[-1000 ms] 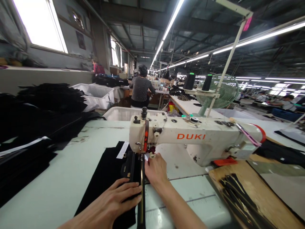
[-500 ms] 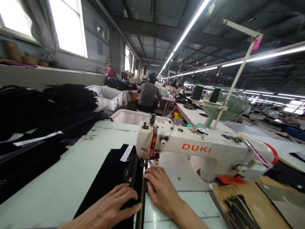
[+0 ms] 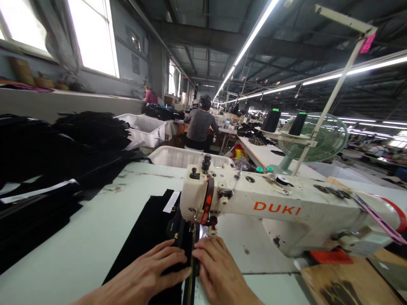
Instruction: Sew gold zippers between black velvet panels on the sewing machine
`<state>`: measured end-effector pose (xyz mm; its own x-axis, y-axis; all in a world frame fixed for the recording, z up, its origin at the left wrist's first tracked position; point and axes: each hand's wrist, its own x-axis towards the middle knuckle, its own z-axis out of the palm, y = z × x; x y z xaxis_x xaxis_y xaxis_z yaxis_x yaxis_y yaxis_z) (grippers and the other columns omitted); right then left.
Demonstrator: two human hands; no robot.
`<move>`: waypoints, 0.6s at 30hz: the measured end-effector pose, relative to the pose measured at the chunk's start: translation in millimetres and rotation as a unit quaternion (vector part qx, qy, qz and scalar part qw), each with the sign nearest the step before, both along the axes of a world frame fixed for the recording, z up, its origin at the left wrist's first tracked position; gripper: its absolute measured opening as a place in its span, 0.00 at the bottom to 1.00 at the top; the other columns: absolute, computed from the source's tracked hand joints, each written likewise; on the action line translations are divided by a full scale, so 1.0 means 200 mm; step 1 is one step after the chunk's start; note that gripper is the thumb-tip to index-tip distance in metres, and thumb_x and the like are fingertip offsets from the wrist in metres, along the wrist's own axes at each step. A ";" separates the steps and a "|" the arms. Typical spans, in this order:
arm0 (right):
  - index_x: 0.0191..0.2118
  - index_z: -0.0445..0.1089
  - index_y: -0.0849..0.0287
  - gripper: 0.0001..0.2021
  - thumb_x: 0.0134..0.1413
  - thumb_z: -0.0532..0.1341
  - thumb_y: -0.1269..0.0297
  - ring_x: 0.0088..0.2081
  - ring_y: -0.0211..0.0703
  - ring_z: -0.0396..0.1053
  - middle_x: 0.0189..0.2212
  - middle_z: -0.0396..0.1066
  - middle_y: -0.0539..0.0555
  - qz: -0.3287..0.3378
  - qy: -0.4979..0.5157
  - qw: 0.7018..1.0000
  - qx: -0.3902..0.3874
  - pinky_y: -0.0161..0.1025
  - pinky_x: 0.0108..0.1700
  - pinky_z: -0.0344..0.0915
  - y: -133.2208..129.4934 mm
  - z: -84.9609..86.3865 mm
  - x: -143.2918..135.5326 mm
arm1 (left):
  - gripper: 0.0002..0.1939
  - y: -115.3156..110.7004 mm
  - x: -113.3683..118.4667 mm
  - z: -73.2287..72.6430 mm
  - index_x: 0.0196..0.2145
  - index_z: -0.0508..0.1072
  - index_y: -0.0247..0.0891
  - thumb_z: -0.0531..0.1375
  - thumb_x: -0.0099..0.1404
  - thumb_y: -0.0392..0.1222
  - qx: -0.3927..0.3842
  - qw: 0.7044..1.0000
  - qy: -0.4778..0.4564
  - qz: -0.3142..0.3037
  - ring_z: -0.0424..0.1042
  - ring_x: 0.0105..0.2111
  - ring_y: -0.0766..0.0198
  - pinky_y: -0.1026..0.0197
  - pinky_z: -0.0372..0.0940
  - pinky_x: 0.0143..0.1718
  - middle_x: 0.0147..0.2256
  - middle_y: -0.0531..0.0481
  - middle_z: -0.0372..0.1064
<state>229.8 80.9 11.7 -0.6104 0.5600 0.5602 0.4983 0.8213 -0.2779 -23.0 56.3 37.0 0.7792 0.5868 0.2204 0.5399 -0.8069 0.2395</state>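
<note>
A black fabric panel (image 3: 140, 239) lies on the pale green table and runs under the head of the white sewing machine (image 3: 235, 197). Along its right side goes a black zipper strip (image 3: 190, 281) with a gold-coloured line. My left hand (image 3: 152, 269) rests on the panel, fingers spread, its thumb at the strip's left edge. My right hand (image 3: 219, 267) is at the strip's right edge below the needle area, its fingers close together and curled; what lies under them is hidden. A white label (image 3: 171, 201) sits near the panel's top.
Black fabric pieces (image 3: 34, 169) are heaped at the left. Behind the machine stand a white bin (image 3: 162, 154), thread cones (image 3: 271, 120) and a green fan (image 3: 327, 137). A person (image 3: 199, 127) sits farther back. A wooden board (image 3: 352, 281) is at the lower right.
The view has shifted, so the machine appears larger and farther right. My right hand has its fingers drawn closer together. My left hand stays on the panel, almost unchanged.
</note>
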 end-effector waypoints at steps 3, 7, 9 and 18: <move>0.43 0.67 0.58 0.17 0.49 0.54 0.81 0.43 0.47 0.68 0.39 0.72 0.56 0.046 0.016 0.999 -0.012 0.49 0.55 0.65 0.00 0.04 0.00 | 0.47 0.04 0.01 0.00 0.66 0.57 0.58 0.73 0.53 0.47 -0.056 0.998 0.016 0.028 0.61 0.63 0.46 0.43 0.55 0.64 0.65 0.51 0.60; 0.37 0.66 0.56 0.12 0.49 0.54 0.79 0.40 0.45 0.67 0.36 0.71 0.54 0.062 0.031 0.996 -0.051 0.40 0.44 0.67 0.00 0.01 0.01 | 0.44 0.08 0.05 0.10 0.64 0.61 0.58 0.73 0.52 0.52 -0.113 0.991 0.041 0.061 0.59 0.63 0.41 0.39 0.55 0.63 0.65 0.48 0.60; 0.36 0.66 0.56 0.12 0.49 0.53 0.78 0.39 0.44 0.67 0.35 0.71 0.54 0.074 0.029 0.995 -0.061 0.37 0.40 0.66 0.00 0.01 0.02 | 0.40 0.10 0.06 0.15 0.64 0.63 0.56 0.70 0.56 0.56 -0.132 0.988 0.056 0.063 0.59 0.63 0.41 0.38 0.55 0.62 0.65 0.46 0.59; 0.39 0.68 0.56 0.15 0.46 0.54 0.79 0.39 0.45 0.67 0.35 0.70 0.53 0.031 -0.005 0.998 -0.051 0.39 0.42 0.66 -0.01 0.01 0.00 | 0.40 0.13 0.02 0.03 0.64 0.61 0.56 0.70 0.57 0.54 -0.125 0.990 0.023 0.054 0.59 0.63 0.40 0.38 0.57 0.62 0.65 0.48 0.59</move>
